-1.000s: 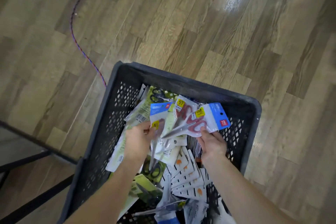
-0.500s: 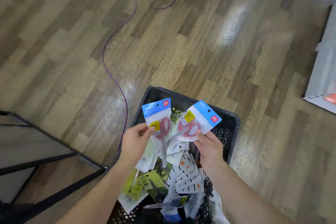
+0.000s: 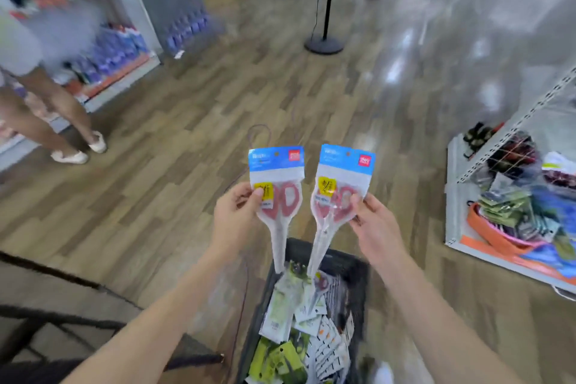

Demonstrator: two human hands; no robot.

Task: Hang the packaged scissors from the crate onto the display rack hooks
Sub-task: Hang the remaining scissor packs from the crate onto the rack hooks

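My left hand (image 3: 234,218) pinches one packaged pair of red-handled scissors (image 3: 278,193) by its left edge, held upright with the blue header on top. My right hand (image 3: 372,227) pinches a second identical pack (image 3: 336,193) by its right edge, tilted slightly. Both packs hang above the black plastic crate (image 3: 355,265), which sits low in the view and holds several more packaged scissors and small white cards (image 3: 324,349). No display hooks are plainly visible.
A white shelf unit (image 3: 458,184) with an orange basket (image 3: 486,231) of goods stands at the right. A person's legs (image 3: 46,109) are at the left by blurred shelves (image 3: 118,50). A black pole stand (image 3: 325,40) is ahead. A dark metal frame (image 3: 62,324) lies lower left.
Both hands have lifted the two scissor packs out of the crate and upright. The view has swung up from the floor to the shop aisle.
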